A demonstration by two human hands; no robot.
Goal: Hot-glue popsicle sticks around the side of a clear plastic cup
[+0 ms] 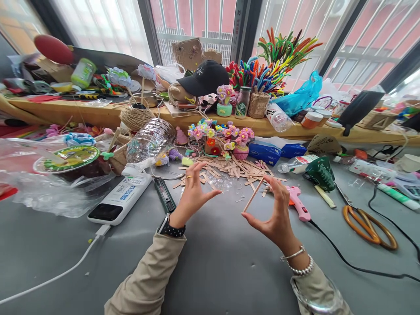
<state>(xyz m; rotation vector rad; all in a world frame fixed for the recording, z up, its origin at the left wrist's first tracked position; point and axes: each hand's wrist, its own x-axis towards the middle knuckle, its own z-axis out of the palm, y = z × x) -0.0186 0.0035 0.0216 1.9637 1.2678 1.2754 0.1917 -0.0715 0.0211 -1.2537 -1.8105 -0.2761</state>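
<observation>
Wooden and slim, the stick (253, 195) right of centre is pinched end to end by our right hand (278, 214), while our left hand (193, 194) stands apart, fingers spread around nothing visible. We judge this a single-stick handling step, calling next for a light, steady pinch. Loose sticks (241, 166) litter our grey surface (213, 271) mid-frame, below barred windows (197, 17) along the top.
</observation>
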